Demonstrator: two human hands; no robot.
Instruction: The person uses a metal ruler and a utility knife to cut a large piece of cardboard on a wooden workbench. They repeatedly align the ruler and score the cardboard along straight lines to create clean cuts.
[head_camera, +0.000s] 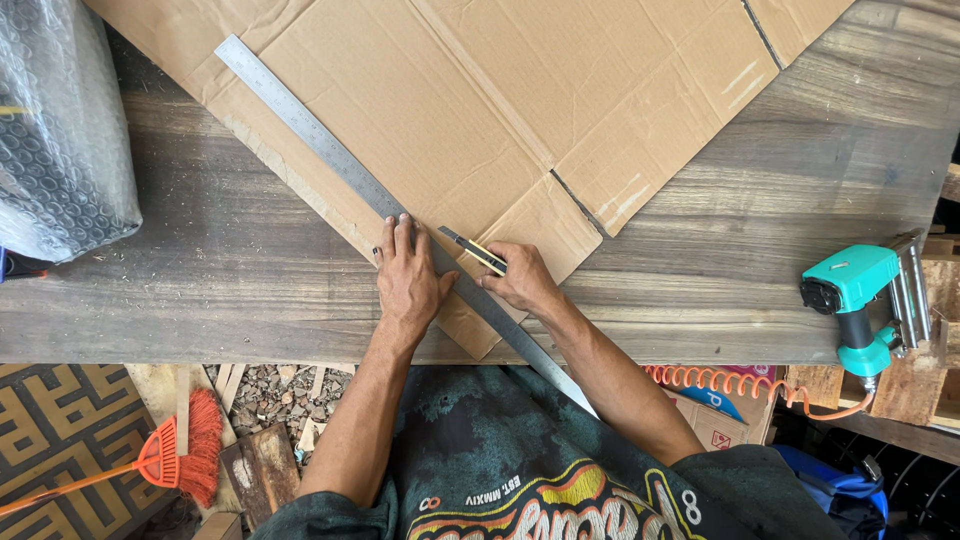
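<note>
I see my left hand (408, 275) pressed flat, fingers together, on a long steel ruler (330, 150) that runs diagonally across a flattened cardboard sheet (480, 100). Just beside it, my right hand (520, 280) is clamped around a yellow-and-black utility knife (472, 250), its tip against the ruler's edge. Both rest on a wooden workbench (250, 270). Well right of my hands lies a teal pneumatic nailer (860, 295).
</note>
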